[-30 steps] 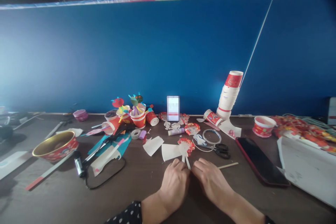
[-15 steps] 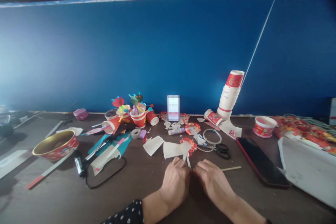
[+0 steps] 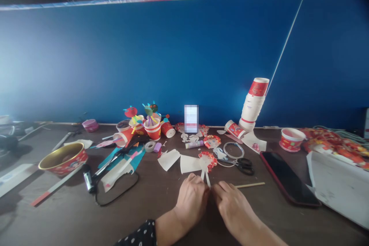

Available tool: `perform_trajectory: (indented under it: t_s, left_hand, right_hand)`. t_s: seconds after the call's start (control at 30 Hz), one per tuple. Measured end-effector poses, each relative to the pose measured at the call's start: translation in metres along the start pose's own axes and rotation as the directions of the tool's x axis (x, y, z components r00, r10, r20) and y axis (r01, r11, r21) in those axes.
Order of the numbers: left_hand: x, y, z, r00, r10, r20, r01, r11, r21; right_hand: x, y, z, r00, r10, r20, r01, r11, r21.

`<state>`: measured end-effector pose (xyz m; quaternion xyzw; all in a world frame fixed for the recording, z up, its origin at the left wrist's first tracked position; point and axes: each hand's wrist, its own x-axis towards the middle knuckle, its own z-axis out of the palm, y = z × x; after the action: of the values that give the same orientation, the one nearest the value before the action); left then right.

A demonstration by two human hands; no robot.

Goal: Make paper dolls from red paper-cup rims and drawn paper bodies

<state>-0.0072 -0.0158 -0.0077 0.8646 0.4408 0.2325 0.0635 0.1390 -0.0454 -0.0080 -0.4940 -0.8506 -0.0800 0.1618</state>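
I'm seeing white strips [image 3: 207,179] lying just beyond the curled fingers [image 3: 193,177], pointing toward the surface's [image 3: 161,194] far edge, left hand [image 3: 191,196] sitting nearer than right hand [image 3: 233,203]; what they're grasping, I can't tell.

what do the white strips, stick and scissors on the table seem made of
White strips: probably matte paper; they look thin, flat and plain.
Stick: likely dull wood, given its pale tan colour.
Scissors: black rounded loops suggest smooth plastic; thin blades are probably metal, finish too small to tell.
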Motion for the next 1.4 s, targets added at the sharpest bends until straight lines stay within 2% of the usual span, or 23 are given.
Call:
perform_trajectory:
  t_s: [0.57,0.8,0.97,1.13,1.4]
  left_hand:
    - [0.001,0.003,-0.006,0.994,-0.104,0.015,0.105,0.991,-0.088]
    - [0.004,0.004,-0.004,0.994,-0.113,0.006,0.113,0.993,-0.024]
    - [0.003,0.003,-0.002,0.994,-0.108,-0.024,0.108,0.994,-0.016]
    - [0.004,0.001,0.001,0.992,-0.123,-0.026,0.123,0.992,0.015]
    - [0.007,-0.004,0.011,0.996,-0.019,-0.092,0.03,0.992,0.123]
  right_hand:
    - [0.004,0.005,0.003,0.995,-0.069,-0.072,0.064,0.996,-0.06]
    - [0.002,0.008,0.005,0.998,-0.057,-0.012,0.056,0.994,-0.097]
    - [0.001,0.007,0.008,0.999,-0.015,-0.029,0.012,0.995,-0.099]
    - [0.002,0.008,0.004,1.0,0.008,0.005,-0.007,0.996,-0.088]
    - [0.004,0.009,0.006,1.0,0.02,0.011,-0.019,0.995,-0.099]
